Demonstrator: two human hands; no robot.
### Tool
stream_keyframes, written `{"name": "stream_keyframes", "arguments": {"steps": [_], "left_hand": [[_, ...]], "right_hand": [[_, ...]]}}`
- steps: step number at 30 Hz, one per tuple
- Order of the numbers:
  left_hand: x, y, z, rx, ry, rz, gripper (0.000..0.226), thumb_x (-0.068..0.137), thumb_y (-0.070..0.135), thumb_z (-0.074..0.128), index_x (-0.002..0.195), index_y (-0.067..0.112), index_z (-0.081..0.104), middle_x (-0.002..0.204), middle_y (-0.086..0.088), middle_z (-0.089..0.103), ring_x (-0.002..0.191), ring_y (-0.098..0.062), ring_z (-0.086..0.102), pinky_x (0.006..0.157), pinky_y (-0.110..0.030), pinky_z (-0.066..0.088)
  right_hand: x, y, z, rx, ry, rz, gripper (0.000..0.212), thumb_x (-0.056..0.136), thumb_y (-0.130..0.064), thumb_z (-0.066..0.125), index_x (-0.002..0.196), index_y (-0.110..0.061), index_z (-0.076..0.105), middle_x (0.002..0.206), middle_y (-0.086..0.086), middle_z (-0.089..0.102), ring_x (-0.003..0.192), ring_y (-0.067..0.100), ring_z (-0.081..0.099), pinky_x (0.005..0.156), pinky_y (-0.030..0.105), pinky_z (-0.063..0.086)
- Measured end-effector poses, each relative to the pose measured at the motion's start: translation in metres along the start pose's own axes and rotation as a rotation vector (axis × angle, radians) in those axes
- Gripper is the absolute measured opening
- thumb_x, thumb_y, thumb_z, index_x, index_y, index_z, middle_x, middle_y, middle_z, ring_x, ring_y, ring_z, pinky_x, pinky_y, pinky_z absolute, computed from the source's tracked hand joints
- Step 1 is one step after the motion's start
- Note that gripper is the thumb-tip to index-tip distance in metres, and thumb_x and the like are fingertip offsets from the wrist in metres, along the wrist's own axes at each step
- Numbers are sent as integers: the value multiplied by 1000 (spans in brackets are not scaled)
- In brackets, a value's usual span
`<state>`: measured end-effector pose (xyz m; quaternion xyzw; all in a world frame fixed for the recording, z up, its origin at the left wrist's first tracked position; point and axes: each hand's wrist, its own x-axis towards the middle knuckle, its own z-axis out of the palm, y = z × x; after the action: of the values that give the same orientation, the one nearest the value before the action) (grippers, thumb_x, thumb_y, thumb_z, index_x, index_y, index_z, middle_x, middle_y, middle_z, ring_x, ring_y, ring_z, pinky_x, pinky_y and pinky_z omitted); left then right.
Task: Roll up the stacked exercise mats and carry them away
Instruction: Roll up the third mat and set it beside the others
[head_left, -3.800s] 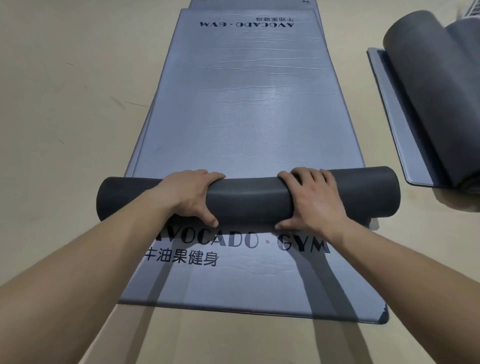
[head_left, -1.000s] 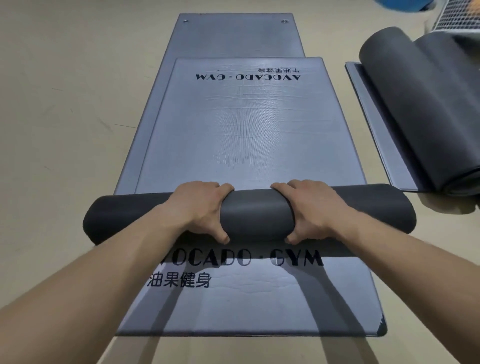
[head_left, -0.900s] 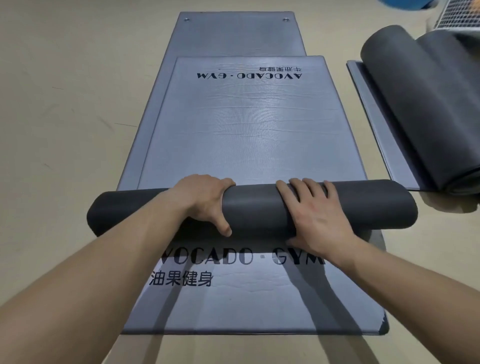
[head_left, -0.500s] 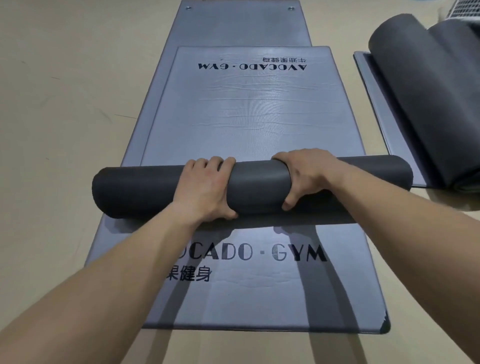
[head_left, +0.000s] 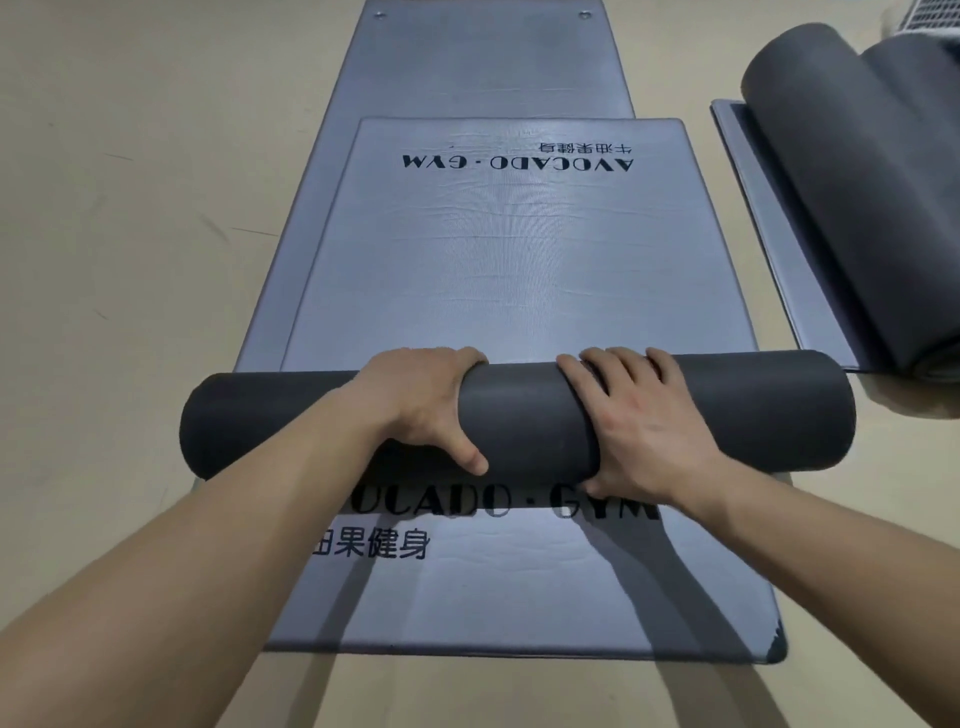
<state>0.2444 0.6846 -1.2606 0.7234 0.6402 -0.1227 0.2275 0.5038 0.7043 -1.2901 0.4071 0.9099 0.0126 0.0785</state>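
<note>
The bare floor (head_left: 130, 208) takes up the left of the view. On it lies a stack of grey mats, and the top mat (head_left: 519, 270) is partly wound into a dark roll (head_left: 519, 415) that lies crosswise over the mat below (head_left: 519, 597), near its printed end.

The left hand (head_left: 421, 405) is curled over the roll left of centre, fingers hooked over the far side and thumb pressing the near face, so it grips the roll. The right hand (head_left: 639, 426) lies flatter just right of centre, fingers spread over the top and thumb tucked under the near edge; it presses more than it clamps. Both are touching the roll, with a bare stretch of it between them.

To roll well, I would push both hands forward evenly so the ends stay level. The roll looks slightly bowed, so pressure nearer the ends would likely help, as would keeping the winding tight.

At the far right, another mat (head_left: 857, 208) lies loosely rolled, well apart from the hands.
</note>
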Motion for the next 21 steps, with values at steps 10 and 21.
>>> {"name": "stream_keyframes", "arguments": {"steps": [10,21], "left_hand": [[-2,-5,22,166,361,52,129,54,79,74,160,26,22,158,1,40,141,-24,43,117,-41,30],[-12,-10,8,332,405,-96,106,52,88,67,136,27,47,122,1,62,102,-27,61,88,-41,45]], "right_hand": [[29,3,-2,17,23,32,135,49,-67,85,159,-21,21,156,13,38,143,36,38,117,60,27],[65,26,-50,226,-222,3,112,49,-69,85,146,-36,38,128,-7,60,113,23,60,93,42,50]]}}
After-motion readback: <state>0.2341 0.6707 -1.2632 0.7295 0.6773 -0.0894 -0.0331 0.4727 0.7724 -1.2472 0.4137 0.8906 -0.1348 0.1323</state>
